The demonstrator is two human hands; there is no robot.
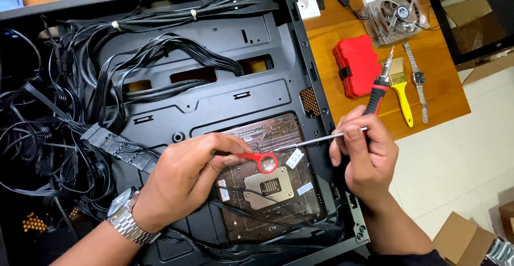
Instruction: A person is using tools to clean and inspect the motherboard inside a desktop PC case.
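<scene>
The left hand [184, 177] is pinching a small red ring-handled tool [261, 160] over the back of the motherboard [270, 185], its grip pressed together on the stem. The right hand [364, 151] is wrapping a closed grip around a long screwdriver [348, 132], whose shaft is reaching in across the case's right edge to meet the red tool. By the look of it, the two tools are being mated or lined up above the board; the next move calls for steady hands and a fine aim. Black cables [69, 100] are crowding the left of the computer case [257, 46], while the desk [439, 100] beyond the rim is giving the right elbow more room.
</scene>
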